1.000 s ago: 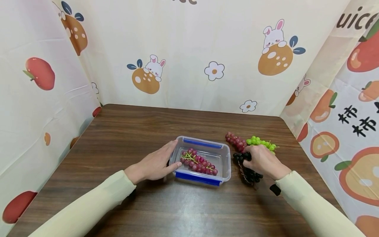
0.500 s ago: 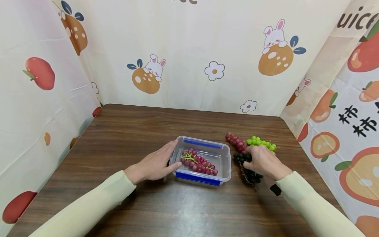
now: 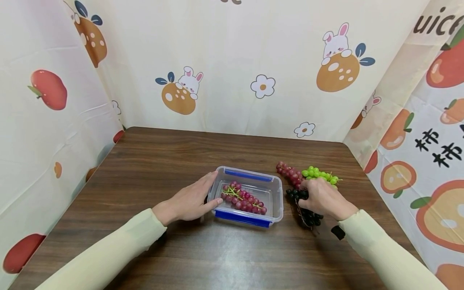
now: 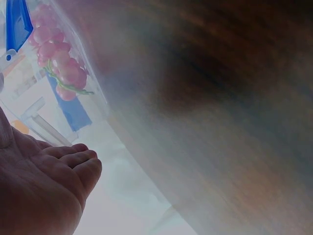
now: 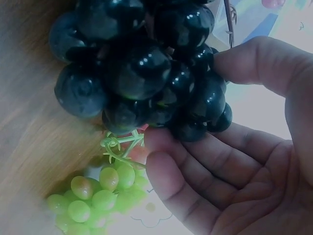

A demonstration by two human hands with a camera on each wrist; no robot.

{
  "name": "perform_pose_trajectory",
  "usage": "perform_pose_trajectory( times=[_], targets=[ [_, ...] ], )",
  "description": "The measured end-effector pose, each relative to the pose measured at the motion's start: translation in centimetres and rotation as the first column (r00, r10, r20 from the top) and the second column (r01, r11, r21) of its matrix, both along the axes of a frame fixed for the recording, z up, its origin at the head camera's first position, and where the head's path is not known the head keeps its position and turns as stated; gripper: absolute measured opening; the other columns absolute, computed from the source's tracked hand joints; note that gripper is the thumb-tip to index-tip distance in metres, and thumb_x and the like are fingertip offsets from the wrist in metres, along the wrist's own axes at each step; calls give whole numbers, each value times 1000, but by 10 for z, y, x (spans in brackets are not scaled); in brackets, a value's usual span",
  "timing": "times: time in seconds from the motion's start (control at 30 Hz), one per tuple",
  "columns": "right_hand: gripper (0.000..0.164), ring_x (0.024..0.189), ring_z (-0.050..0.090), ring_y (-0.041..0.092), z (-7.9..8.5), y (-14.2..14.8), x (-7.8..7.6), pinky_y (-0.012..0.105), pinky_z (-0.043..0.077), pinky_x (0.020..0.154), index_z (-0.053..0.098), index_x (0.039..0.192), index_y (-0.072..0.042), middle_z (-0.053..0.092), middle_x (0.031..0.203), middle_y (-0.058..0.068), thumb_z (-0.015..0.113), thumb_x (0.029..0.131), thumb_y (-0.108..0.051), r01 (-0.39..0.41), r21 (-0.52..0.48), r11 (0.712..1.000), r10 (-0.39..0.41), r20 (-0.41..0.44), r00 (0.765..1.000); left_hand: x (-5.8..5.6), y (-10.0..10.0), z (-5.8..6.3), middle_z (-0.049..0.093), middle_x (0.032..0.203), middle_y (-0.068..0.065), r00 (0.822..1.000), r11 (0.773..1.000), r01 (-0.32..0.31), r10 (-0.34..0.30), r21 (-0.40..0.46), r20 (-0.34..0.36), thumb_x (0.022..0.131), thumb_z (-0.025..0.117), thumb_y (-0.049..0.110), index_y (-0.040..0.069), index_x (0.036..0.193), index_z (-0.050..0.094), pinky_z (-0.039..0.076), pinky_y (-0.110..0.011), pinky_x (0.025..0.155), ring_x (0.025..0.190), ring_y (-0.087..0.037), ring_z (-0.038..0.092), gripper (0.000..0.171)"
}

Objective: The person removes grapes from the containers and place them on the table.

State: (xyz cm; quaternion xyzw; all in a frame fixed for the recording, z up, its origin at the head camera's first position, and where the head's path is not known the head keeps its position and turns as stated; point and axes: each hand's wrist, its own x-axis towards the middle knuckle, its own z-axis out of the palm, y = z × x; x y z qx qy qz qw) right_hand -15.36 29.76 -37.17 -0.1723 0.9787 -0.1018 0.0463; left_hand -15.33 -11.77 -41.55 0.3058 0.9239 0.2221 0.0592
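A clear plastic food box [image 3: 279, 201] with blue side latches stands on the table, with a bunch of red grapes [image 3: 245, 200] lying inside. My left hand [image 3: 190, 200] rests against the box's left end, its fingers straight and its thumb at the near rim. To the right of the box, my right hand [image 3: 322, 198] grips a bunch of black grapes [image 3: 310, 217]. In the right wrist view, the thumb presses one side of the black grapes [image 5: 139, 73] and the fingertips touch the other. The left wrist view shows my left palm [image 4: 44, 186] beside the box.
Another bunch of red grapes [image 3: 290, 174] lies just behind the right hand. Beside it are green grapes [image 3: 319, 174], partly hidden by that hand. The brown wooden table [image 3: 174, 149] ends at printed curtains [image 3: 232, 60] at the back and sides.
The black grapes have shifted very slightly to the right within my right hand's grip. My left hand and the box stay put.
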Motion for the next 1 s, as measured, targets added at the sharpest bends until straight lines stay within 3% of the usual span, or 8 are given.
perform_pose_trajectory(
  times=[0.23,0.53,0.73,0.87,1.0],
  targets=[
    [45,62,56,12,2,1,1,30,48,54,71,117,4,75,103,17,78,81,-23,23,6,1000,-23,6,1000,0,0,0,16,170,-14,1000,1000,5,-5,3,-4,102,38,69,9,166,6,28,-49,121,155,-27,22,94],
    [49,60,56,11,9,-1,3,31,49,52,69,122,5,73,92,10,78,86,-26,30,3,1000,-30,21,999,0,-1,0,17,170,-15,1000,1000,7,-7,-4,-9,101,37,70,8,166,7,28,-48,121,155,-26,21,95],
    [45,77,66,16,11,-3,5,42,60,68,71,120,2,73,99,12,78,87,-28,40,-1,999,-40,-27,999,0,0,1,16,170,-13,1000,1000,14,-13,4,-5,102,40,68,8,166,7,26,-47,121,155,-27,21,93],
    [40,73,63,15,12,-6,6,39,59,64,73,115,-1,72,94,9,78,86,-27,42,-34,999,-45,-79,996,0,0,1,16,170,-15,1000,1000,12,-13,-3,-3,102,41,66,8,166,6,27,-48,121,155,-27,21,93],
    [26,60,54,12,13,-9,7,32,50,54,72,100,-6,66,78,1,78,86,-26,34,-72,997,-43,-122,992,0,-1,2,16,170,-14,1000,1000,12,-12,-8,-4,102,40,67,9,166,6,28,-48,121,155,-27,21,93]
  ],
)
